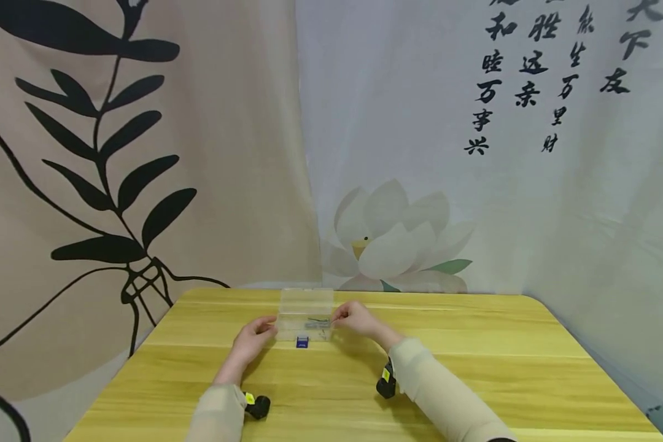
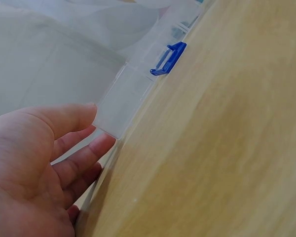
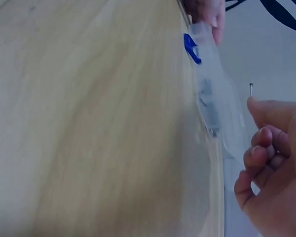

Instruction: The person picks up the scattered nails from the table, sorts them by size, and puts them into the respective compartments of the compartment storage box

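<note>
A clear plastic box with a blue latch lies near the table's far edge, its lid raised at the back. Small grey metal pieces lie in its right part. My left hand holds the box's left end; in the left wrist view the thumb is at one corner and a fingertip is just below. At the right end is my right hand, pinching a small flat-headed metal pin, like a screw or nail, between thumb and finger. Its lower shaft is hidden by the fingers.
The box stands on a wooden table. Behind the far edge hangs a printed cloth with leaves, a lotus and writing. Black wrist cameras, one on the left and one on the right, sit at the sleeves.
</note>
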Available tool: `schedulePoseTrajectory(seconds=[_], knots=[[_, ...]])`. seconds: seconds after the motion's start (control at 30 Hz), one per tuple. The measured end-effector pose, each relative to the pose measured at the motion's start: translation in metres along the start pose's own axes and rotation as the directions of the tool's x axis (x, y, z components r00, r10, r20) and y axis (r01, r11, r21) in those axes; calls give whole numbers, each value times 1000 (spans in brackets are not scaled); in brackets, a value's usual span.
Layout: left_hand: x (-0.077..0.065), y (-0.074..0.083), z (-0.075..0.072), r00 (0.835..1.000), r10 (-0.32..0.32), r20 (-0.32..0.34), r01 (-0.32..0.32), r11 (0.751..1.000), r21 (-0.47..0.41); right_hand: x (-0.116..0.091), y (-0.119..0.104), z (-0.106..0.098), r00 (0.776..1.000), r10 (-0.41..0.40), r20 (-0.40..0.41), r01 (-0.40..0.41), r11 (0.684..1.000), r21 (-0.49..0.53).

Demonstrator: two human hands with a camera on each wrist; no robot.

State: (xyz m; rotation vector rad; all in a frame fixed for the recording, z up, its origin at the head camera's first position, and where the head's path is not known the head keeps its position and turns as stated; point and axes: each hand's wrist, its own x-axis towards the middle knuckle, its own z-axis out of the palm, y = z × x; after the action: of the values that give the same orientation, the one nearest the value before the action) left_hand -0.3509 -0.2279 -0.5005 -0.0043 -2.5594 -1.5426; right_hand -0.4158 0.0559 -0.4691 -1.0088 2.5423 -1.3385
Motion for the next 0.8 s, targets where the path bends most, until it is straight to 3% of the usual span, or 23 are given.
schedulePoseTrajectory(seconds=[0.3, 0.8], knots=[[2, 0, 5, 1000, 1, -5, -1, 1000, 19, 6, -11, 11, 999, 40, 5, -40, 998, -46], [0, -2, 2, 1000, 5, -23, -5, 1000, 5, 18, -9, 25, 1000, 21, 17, -19, 995, -98]])
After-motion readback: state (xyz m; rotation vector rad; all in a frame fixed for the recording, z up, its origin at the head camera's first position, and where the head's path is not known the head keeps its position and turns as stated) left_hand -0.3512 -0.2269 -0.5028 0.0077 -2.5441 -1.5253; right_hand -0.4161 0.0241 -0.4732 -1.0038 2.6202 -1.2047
